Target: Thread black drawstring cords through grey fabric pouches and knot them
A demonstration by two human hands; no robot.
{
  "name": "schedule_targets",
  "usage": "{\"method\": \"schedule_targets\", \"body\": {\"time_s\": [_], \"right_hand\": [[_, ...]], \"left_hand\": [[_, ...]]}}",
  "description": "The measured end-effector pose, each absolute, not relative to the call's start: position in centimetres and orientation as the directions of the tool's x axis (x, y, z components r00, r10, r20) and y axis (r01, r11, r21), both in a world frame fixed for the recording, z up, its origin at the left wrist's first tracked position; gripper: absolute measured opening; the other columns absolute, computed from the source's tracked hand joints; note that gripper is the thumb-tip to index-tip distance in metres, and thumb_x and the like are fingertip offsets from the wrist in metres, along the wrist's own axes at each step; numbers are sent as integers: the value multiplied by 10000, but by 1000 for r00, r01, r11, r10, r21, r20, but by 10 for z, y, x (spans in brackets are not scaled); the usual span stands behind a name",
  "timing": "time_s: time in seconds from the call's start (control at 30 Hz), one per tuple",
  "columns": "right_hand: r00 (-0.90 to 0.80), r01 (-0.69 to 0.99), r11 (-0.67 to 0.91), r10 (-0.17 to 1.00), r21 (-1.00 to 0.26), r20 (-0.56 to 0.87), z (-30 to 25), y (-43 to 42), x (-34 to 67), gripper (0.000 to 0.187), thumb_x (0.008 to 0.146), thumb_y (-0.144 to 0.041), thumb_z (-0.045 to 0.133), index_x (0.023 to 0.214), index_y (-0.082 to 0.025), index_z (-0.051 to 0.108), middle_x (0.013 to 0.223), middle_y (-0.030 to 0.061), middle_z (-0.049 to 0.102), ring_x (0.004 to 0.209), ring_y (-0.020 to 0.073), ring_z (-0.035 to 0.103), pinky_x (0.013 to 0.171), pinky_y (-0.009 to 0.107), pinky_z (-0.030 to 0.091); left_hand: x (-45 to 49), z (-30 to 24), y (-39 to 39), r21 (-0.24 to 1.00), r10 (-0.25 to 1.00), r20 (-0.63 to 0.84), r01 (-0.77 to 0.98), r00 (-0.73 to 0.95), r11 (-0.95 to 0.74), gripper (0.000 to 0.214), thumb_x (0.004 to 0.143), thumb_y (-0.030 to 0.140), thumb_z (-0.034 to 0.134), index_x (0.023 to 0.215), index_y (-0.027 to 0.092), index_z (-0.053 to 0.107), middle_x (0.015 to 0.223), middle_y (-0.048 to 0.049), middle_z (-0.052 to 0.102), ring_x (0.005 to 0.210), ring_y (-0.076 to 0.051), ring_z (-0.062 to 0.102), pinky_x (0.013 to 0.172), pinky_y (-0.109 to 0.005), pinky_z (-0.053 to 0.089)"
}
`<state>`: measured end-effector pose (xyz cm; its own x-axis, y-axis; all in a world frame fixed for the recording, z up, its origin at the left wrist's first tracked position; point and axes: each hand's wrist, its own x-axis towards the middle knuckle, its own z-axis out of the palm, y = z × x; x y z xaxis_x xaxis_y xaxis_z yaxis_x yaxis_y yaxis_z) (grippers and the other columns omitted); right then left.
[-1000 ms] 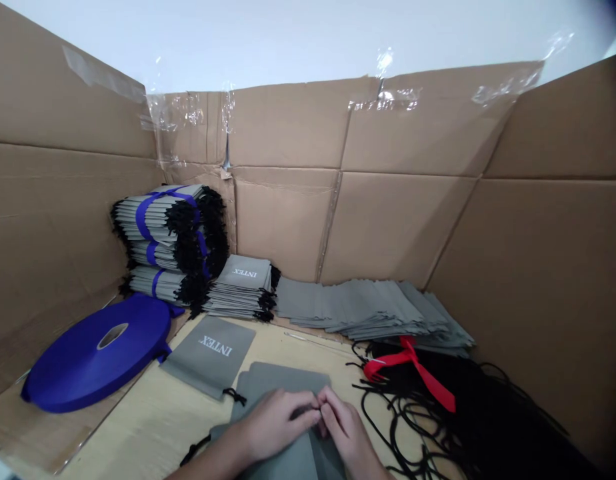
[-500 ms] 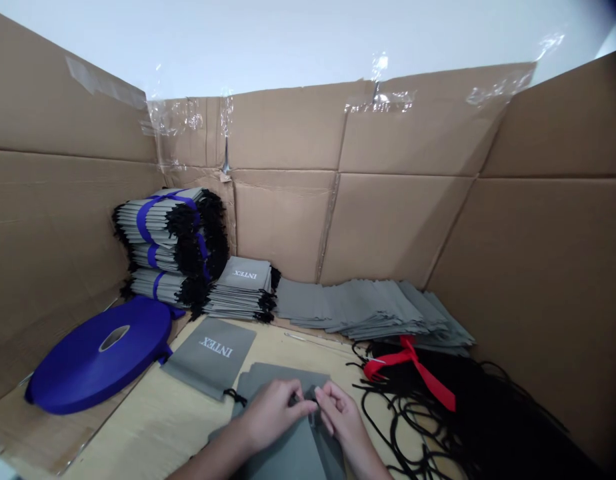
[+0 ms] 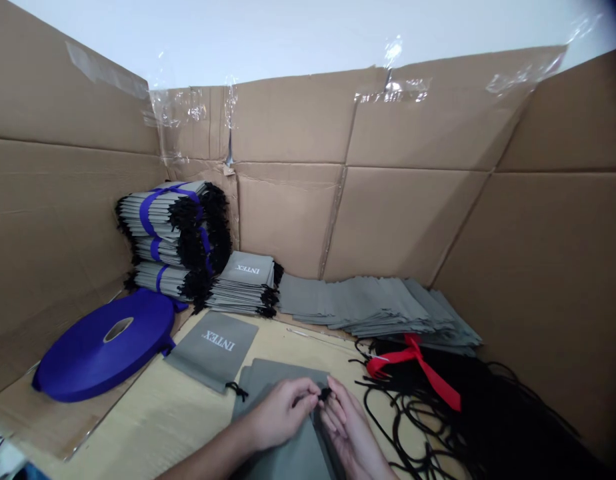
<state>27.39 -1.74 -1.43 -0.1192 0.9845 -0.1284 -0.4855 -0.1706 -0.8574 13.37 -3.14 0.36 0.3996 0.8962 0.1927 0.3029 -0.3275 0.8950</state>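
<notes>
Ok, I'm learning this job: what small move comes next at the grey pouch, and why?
Probably pull the black cord end further out: the left hand pinches it at the edge of the grey pouch, the right hand meets it there, and only a short tuft shows.

just one head-mounted cam, looking forward and down at the worktop (image 3: 153,420) from close up, cardboard walls (image 3: 398,220) boxing it in

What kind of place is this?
Probably a small packing or assembly workstation: cardboard walls surround the table, with tied stacks of grey pouches, a blue ribbon roll and loose black cords.
</notes>
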Motion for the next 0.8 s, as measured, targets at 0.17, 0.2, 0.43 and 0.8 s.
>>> {"method": "schedule_targets", "body": {"time_s": [0.17,0.2,0.43,0.8], "right_hand": [[-60,-452,-135,991,-882,-121,-10,-18,273,405,647,-442,697,608,-240,349,443,-127,210,373,60,206,399,215,280],[-65,-434,-120,993,-893,-102,-10,-18,273,410,663,-462,682,610,-238,343,440,-128,210,376,60,203,403,212,272],[-193,-215,-28,981,-976,15,-17,-11,284,424,714,-583,602,635,-204,429,397,-106,343,364,55,229,389,202,150],[-270,-12,109,957,-994,108,-24,-7,292,488,822,-646,362,755,-189,520,446,-73,412,393,89,288,410,231,179]], "left_hand": [[130,2,-30,899,878,207,272,431,-345,286,904,310,384,1031,141,577,949,-63,637,858,-162,570,772,-236,427],[129,2,-30,902,878,203,267,433,-340,286,902,306,389,1040,140,577,962,-65,638,872,-165,571,781,-240,427],[125,2,-23,922,915,130,292,382,-253,251,846,291,473,929,112,629,878,-46,658,801,-151,574,734,-223,424],[123,2,-27,760,894,151,529,422,-378,269,874,311,408,948,159,617,843,-19,657,715,-138,564,659,-201,401]]}}
